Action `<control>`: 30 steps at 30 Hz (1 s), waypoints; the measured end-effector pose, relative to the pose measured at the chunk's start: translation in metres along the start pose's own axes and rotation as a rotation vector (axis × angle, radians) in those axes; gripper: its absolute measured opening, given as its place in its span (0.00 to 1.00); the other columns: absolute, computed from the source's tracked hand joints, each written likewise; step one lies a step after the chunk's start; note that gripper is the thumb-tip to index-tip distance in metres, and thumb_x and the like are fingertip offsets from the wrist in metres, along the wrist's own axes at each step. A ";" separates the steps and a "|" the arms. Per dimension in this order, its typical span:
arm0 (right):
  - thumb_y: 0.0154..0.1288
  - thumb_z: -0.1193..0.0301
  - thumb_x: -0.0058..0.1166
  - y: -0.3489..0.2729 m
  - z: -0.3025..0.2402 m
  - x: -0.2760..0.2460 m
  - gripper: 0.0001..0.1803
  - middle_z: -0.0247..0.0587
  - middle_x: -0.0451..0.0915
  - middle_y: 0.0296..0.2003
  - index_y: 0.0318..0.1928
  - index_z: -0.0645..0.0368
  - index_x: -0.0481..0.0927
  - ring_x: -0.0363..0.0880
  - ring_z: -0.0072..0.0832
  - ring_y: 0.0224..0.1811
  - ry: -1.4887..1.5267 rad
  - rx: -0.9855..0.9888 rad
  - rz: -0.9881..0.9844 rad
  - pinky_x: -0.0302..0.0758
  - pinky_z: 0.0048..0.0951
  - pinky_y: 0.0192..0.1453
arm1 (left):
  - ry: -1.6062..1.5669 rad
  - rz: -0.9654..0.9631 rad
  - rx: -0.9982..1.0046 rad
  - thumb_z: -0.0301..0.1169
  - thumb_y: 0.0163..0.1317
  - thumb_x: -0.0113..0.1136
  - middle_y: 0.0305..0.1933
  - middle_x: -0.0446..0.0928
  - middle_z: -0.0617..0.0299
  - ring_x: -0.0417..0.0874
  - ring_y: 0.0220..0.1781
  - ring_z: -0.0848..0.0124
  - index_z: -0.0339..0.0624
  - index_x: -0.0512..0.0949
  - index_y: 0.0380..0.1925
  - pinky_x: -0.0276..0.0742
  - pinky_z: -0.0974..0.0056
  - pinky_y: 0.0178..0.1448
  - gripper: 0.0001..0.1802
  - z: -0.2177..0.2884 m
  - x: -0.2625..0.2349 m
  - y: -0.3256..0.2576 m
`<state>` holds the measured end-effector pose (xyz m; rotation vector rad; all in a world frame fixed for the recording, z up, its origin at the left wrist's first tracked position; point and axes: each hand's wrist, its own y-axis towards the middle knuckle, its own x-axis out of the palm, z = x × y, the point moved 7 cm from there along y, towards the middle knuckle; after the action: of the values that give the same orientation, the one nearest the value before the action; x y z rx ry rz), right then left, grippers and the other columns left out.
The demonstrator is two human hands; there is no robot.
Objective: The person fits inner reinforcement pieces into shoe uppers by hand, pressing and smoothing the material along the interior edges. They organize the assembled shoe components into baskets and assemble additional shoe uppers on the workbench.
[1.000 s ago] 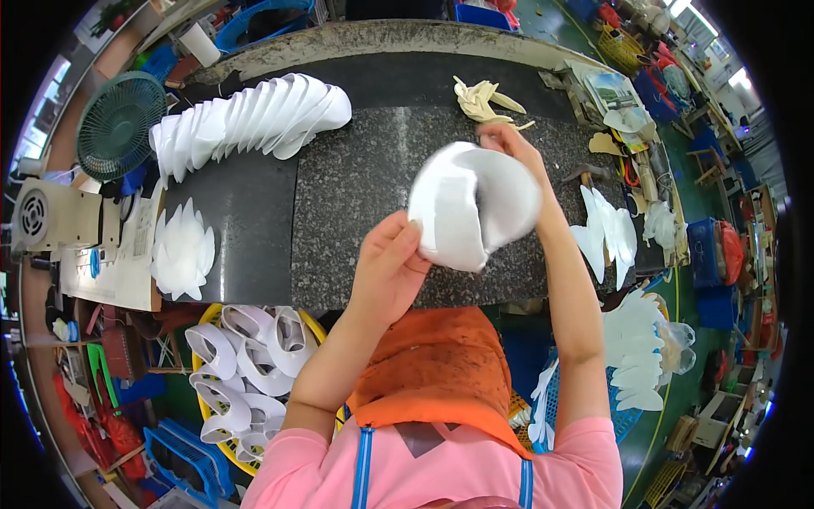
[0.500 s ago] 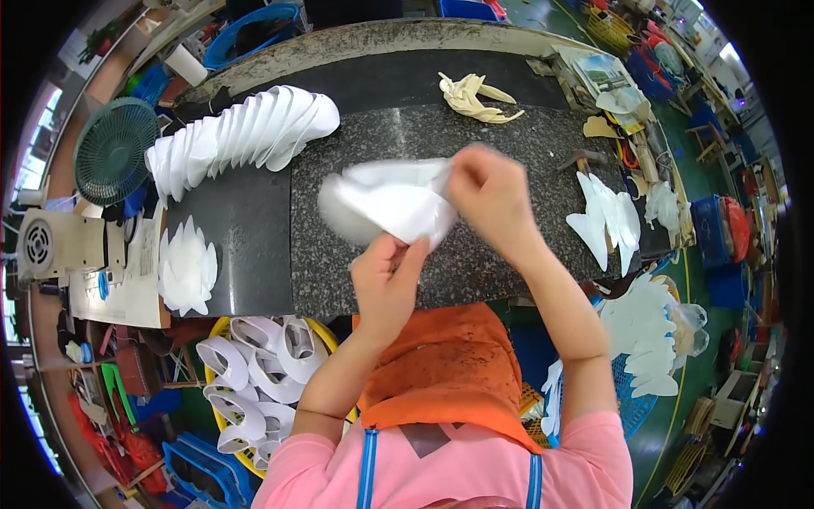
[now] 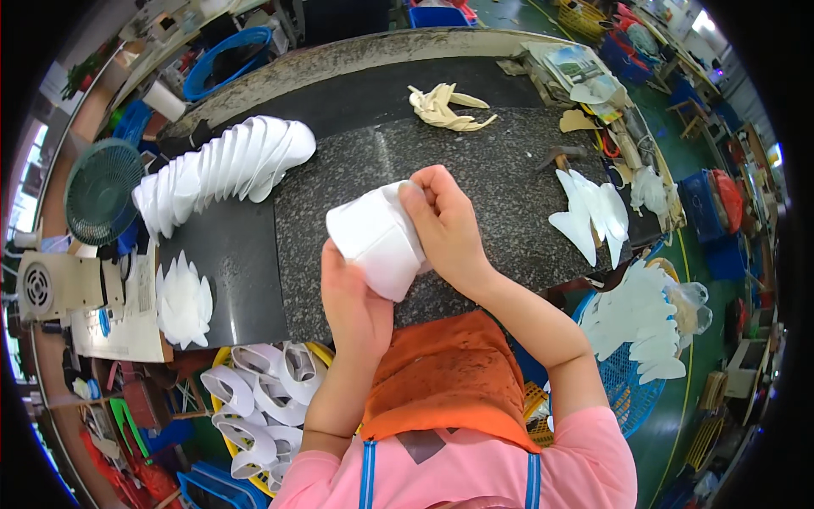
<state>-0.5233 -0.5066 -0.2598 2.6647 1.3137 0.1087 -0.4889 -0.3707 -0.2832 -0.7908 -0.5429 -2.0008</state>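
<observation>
Gripping white piece (image 3: 375, 237): L hand (image 3: 354, 299), R hand (image 3: 449, 231), above speckled worktop (image 3: 509, 195); fan (image 3: 104, 191) far L.

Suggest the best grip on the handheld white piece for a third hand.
Likely the upper-left edge of the white piece, from the far left: that edge juts out free, while the left hand supports its lower left and the right hand covers its right.

The head-worn fisheye looked down from above, its wide view spanning the nearby hands (image 3: 451, 236) and desk (image 3: 509, 182).
</observation>
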 end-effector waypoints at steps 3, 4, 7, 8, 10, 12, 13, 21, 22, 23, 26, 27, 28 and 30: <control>0.66 0.66 0.52 0.011 -0.007 -0.008 0.10 0.41 0.77 0.27 0.37 0.61 0.74 0.76 0.28 0.26 -0.110 -0.165 0.075 0.71 0.26 0.30 | 0.071 -0.010 -0.034 0.28 0.67 0.50 0.58 0.71 0.52 0.74 0.59 0.62 0.35 0.61 0.58 0.70 0.55 0.63 0.21 -0.001 0.002 0.001; 0.65 0.67 0.52 0.015 -0.016 -0.006 0.08 0.44 0.78 0.28 0.38 0.59 0.75 0.78 0.33 0.27 -0.288 -0.333 0.075 0.72 0.29 0.30 | -0.013 0.011 -0.019 0.21 0.62 0.53 0.57 0.71 0.53 0.76 0.57 0.63 0.34 0.62 0.56 0.72 0.57 0.62 0.22 -0.001 -0.002 0.001; 0.62 0.68 0.52 0.062 -0.016 -0.012 0.07 0.47 0.78 0.31 0.38 0.55 0.77 0.80 0.41 0.33 -0.729 -0.710 -0.012 0.75 0.36 0.35 | 0.304 0.032 0.305 0.19 0.61 0.52 0.54 0.72 0.53 0.77 0.55 0.66 0.34 0.62 0.54 0.72 0.58 0.61 0.21 0.029 -0.010 -0.009; 0.60 0.67 0.52 0.100 0.000 -0.045 0.07 0.47 0.77 0.31 0.38 0.54 0.78 0.79 0.41 0.36 -0.879 -0.568 0.113 0.75 0.39 0.38 | 0.469 0.039 0.338 0.19 0.60 0.54 0.51 0.74 0.55 0.77 0.52 0.70 0.35 0.65 0.51 0.72 0.63 0.58 0.19 0.039 -0.002 -0.012; 0.58 0.65 0.53 0.161 0.032 -0.110 0.08 0.45 0.76 0.33 0.36 0.52 0.79 0.77 0.42 0.40 -1.148 -0.480 0.256 0.74 0.43 0.43 | 0.619 -0.010 0.216 0.19 0.60 0.55 0.50 0.75 0.55 0.77 0.51 0.72 0.34 0.65 0.52 0.72 0.65 0.57 0.19 0.027 -0.003 -0.011; 0.57 0.62 0.54 0.192 0.058 -0.124 0.09 0.44 0.76 0.36 0.34 0.52 0.79 0.76 0.43 0.43 -1.325 -0.472 0.156 0.73 0.43 0.46 | 0.717 -0.082 0.034 0.21 0.60 0.58 0.47 0.76 0.57 0.77 0.48 0.74 0.33 0.66 0.52 0.71 0.69 0.53 0.19 0.002 -0.008 -0.007; 0.57 0.62 0.55 0.202 0.070 -0.122 0.09 0.44 0.76 0.37 0.34 0.53 0.79 0.75 0.43 0.44 -1.373 -0.403 0.038 0.72 0.42 0.47 | 0.752 -0.137 0.002 0.22 0.61 0.57 0.46 0.76 0.57 0.78 0.46 0.73 0.31 0.66 0.52 0.73 0.68 0.52 0.19 -0.010 -0.011 -0.006; 0.59 0.67 0.52 0.195 0.052 -0.118 0.08 0.45 0.76 0.33 0.35 0.59 0.74 0.77 0.44 0.38 -1.246 -0.585 -0.139 0.75 0.42 0.42 | 1.403 -0.442 0.624 0.25 0.53 0.60 0.30 0.77 0.59 0.77 0.35 0.65 0.38 0.76 0.26 0.72 0.63 0.41 0.03 0.044 0.072 0.080; 0.60 0.68 0.50 0.193 0.048 -0.111 0.08 0.46 0.77 0.34 0.36 0.59 0.73 0.78 0.44 0.38 -1.178 -0.634 -0.147 0.75 0.42 0.42 | 1.507 -0.683 0.743 0.28 0.52 0.62 0.43 0.78 0.56 0.76 0.50 0.57 0.41 0.78 0.33 0.71 0.58 0.53 0.07 0.020 0.094 0.108; 0.61 0.68 0.49 0.192 0.043 -0.102 0.08 0.46 0.77 0.34 0.37 0.59 0.73 0.78 0.44 0.38 -1.108 -0.691 -0.158 0.74 0.43 0.42 | 1.625 -0.819 0.861 0.30 0.51 0.64 0.56 0.74 0.55 0.68 0.63 0.52 0.45 0.78 0.44 0.66 0.51 0.61 0.17 -0.013 0.097 0.134; 0.63 0.72 0.49 0.195 0.043 -0.102 0.07 0.48 0.77 0.36 0.40 0.59 0.73 0.78 0.46 0.39 -0.949 -0.612 -0.031 0.75 0.40 0.42 | 1.975 -1.115 0.457 0.37 0.51 0.68 0.70 0.59 0.57 0.52 0.73 0.48 0.48 0.76 0.51 0.58 0.46 0.70 0.25 -0.093 0.081 0.195; 0.63 0.72 0.49 0.198 0.041 -0.109 0.06 0.48 0.78 0.36 0.40 0.60 0.74 0.78 0.46 0.39 -0.939 -0.582 0.084 0.75 0.40 0.41 | 1.978 -1.106 0.470 0.37 0.51 0.68 0.70 0.59 0.57 0.52 0.73 0.48 0.48 0.76 0.51 0.58 0.46 0.70 0.25 -0.101 0.079 0.201; 0.63 0.72 0.49 0.199 0.044 -0.114 0.06 0.48 0.78 0.36 0.40 0.60 0.74 0.78 0.46 0.39 -0.942 -0.578 0.091 0.75 0.40 0.41 | 1.976 -1.113 0.388 0.38 0.50 0.69 0.69 0.60 0.58 0.52 0.74 0.48 0.46 0.78 0.47 0.60 0.48 0.70 0.23 -0.109 0.077 0.203; 0.65 0.70 0.47 0.207 0.049 -0.144 0.07 0.49 0.79 0.36 0.39 0.59 0.74 0.78 0.48 0.40 -0.818 -0.418 0.322 0.74 0.44 0.42 | 1.953 -1.085 0.447 0.36 0.46 0.71 0.66 0.64 0.59 0.58 0.70 0.49 0.43 0.82 0.37 0.67 0.56 0.66 0.17 -0.114 0.075 0.206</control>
<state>-0.4421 -0.7505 -0.2693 2.1423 0.5273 -0.5446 -0.3783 -0.5916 -0.2958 2.0203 -0.0818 -2.2331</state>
